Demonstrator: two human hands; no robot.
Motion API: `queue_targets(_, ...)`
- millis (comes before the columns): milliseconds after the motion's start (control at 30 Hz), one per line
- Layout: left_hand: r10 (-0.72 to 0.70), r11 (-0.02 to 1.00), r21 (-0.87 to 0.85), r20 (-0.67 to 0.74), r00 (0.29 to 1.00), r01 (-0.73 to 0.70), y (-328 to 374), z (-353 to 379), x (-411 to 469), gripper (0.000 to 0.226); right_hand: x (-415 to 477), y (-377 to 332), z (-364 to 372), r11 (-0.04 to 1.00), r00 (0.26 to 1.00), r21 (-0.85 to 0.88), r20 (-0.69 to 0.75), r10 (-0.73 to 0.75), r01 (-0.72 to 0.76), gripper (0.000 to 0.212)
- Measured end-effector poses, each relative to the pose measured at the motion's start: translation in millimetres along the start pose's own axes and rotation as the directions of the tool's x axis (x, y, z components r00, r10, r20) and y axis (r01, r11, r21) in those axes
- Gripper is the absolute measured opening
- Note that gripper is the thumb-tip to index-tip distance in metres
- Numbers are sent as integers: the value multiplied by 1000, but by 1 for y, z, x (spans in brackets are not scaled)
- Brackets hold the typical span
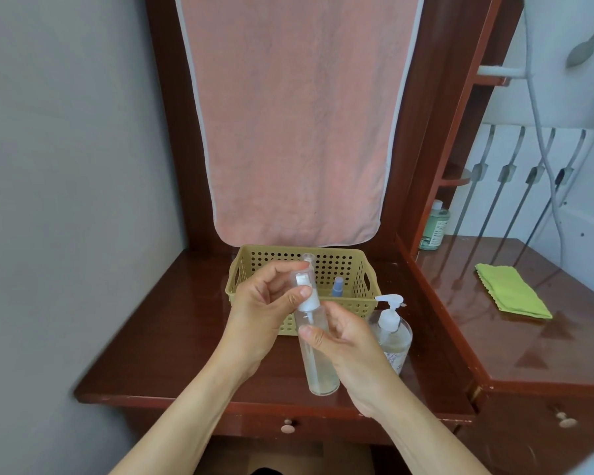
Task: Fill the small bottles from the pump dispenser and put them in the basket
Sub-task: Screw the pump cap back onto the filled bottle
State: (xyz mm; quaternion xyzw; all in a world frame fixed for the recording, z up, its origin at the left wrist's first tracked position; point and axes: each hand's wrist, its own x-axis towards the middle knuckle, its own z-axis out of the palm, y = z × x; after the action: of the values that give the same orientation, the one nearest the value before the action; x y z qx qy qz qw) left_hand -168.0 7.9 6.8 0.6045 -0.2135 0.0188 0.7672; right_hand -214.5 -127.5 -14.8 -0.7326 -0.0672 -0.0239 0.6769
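A tall clear small bottle [318, 358] with liquid in its lower part is held upright above the wooden table. My right hand [348, 341] grips its body. My left hand [264, 299] pinches the bottle's white spray top [306, 299] and clear cap between thumb and fingers. The pump dispenser [393, 332], clear with a white pump head, stands on the table just right of my right hand. Behind my hands sits the tan perforated basket [357, 269]; a small blue-topped bottle [337, 286] stands inside it, and another clear bottle neck [308, 258] shows behind my left fingers.
A pink towel [295, 114] hangs on the dark wood frame behind the basket. A higher wooden surface to the right carries a folded green cloth [511, 291] and a green bottle [434, 226]. A grey wall [66, 200] bounds the left side. Drawer knobs [287, 427] sit below the table edge.
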Motion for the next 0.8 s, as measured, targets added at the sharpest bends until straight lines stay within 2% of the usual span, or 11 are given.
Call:
queue_targets(133,-15,1000,19,-15,1000,16,-4,2,-6,28,1,7,2,1000,1000,16,-13,-2,2,26)
queue_targets(233,-61,989,134,30,998,56,-11,-2,-10,40,2,15,4,1000,1000,-2,-14,25,-25,28)
queue_targets(300,-109,971,222,74,991,90,-9,-5,-7,51,8,15,3,999,999,-25,-35,36,-37,35)
queue_targets(367,-164,961,239,88,983,139,-3,-8,2,61,18,13,4,997,997,-67,-70,31,-36,45)
queue_targets(500,-190,922,362,109,976,139,12,-14,32,72,41,3,12,988,995,-153,-101,-27,11,54)
queue_targets(667,-131,899,431,87,988,82,34,-25,67,66,63,-4,12,978,987,-198,-133,-91,64,76)
queue_targets(733,-63,896,442,17,998,49,41,-37,87,66,62,8,11,962,973,-252,-176,-152,105,73)
queue_targets(800,20,869,494,-53,998,9,45,-51,107,67,50,28,10,953,958,-276,-218,-185,122,62)
